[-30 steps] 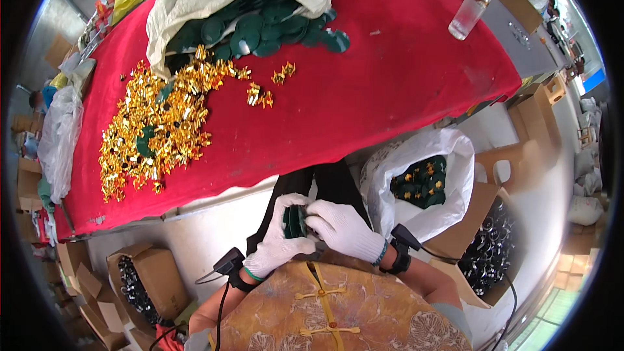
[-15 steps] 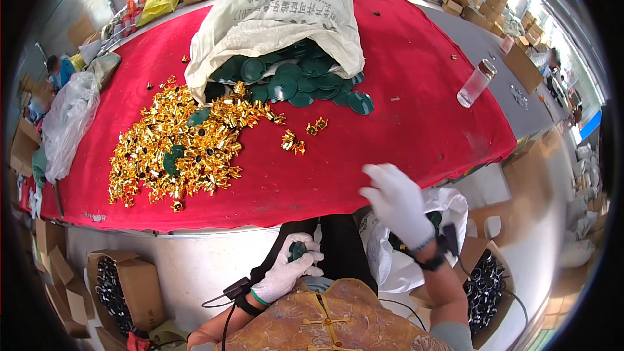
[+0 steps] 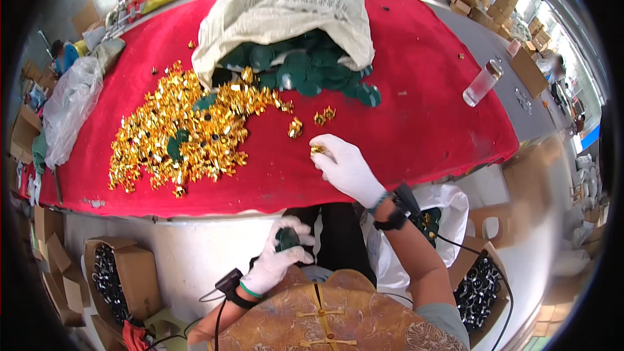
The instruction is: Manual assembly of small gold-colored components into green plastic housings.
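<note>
My left hand (image 3: 268, 269), in a white glove, is closed around a dark green disc (image 3: 286, 239) in front of my lap, below the table edge. Over the red cloth (image 3: 403, 133), my gloved right hand (image 3: 352, 172) pinches a small shiny gold flower-shaped piece (image 3: 317, 149) in its fingertips. A few loose gold pieces (image 3: 295, 128) lie just beyond that hand. To their left spreads a big heap of gold pieces (image 3: 214, 123), with a few green discs on top. More green discs (image 3: 312, 70) spill from the mouth of a white woven sack (image 3: 279, 16).
A white plastic bag (image 3: 455, 208) with green and gold pieces in it hangs by my right forearm. Open cartons of black parts stand on the floor at left (image 3: 140, 279) and right (image 3: 500, 286). A clear glass bottle (image 3: 483, 83) stands at the table's right.
My right hand has moved left and forward from near the white bag to the loose gold pieces and now holds one. My left hand still holds the green disc, shifted slightly left.
</note>
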A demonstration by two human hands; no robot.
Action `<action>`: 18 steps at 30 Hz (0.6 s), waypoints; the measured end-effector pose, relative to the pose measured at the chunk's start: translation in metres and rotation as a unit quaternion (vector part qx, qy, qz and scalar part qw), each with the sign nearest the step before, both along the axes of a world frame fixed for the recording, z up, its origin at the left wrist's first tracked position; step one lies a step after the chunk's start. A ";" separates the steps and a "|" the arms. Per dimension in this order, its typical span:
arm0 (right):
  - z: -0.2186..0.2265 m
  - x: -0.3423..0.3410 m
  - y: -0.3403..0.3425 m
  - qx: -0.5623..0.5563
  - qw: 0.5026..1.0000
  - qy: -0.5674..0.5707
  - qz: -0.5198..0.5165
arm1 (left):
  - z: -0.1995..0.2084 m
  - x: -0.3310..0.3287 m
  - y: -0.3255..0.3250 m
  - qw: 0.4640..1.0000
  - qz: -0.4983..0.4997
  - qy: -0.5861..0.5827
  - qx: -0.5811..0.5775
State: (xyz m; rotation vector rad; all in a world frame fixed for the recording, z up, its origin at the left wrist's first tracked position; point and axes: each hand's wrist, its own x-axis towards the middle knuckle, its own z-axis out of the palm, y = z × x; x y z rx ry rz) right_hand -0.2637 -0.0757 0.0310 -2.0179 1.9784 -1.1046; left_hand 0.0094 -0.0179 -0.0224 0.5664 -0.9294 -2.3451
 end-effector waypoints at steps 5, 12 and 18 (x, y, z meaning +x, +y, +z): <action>0.023 0.026 0.096 0.198 0.908 -0.363 0.072 | 0.030 -0.017 -0.016 0.990 -0.024 -0.017 -0.141; 0.005 0.056 0.139 0.119 0.957 -0.252 0.083 | 0.031 -0.026 -0.011 0.970 -0.062 -0.090 -0.218; -0.012 0.066 0.152 0.094 0.957 -0.265 0.067 | 0.030 -0.030 -0.004 0.939 -0.056 -0.121 -0.316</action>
